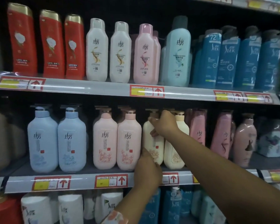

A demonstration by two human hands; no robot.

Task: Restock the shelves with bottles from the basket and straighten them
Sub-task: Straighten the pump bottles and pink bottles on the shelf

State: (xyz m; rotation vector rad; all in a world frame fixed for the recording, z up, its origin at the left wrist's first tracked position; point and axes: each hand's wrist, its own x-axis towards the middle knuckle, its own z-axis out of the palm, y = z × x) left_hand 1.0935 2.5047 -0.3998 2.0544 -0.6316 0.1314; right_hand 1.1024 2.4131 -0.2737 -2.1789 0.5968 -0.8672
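Note:
A cream pump bottle (pixel 153 143) stands on the middle shelf (pixel 81 181), between a pink pump bottle (pixel 128 143) and a second cream pump bottle (pixel 174 152). My right hand (pixel 164 125) grips the first cream bottle at its shoulder, just below the pump. My left hand (pixel 148 171) holds the same bottle low at its base, at the shelf's front edge. The bottle stands about upright. No basket is in view.
Two blue pump bottles (pixel 57 139) and another pink one (pixel 104 141) stand left on the middle shelf. Pink bottles (pixel 221 136) stand to the right. The upper shelf (pixel 90 88) carries red, white, pink, mint and blue bottles. White and blue bottles fill the lower shelf.

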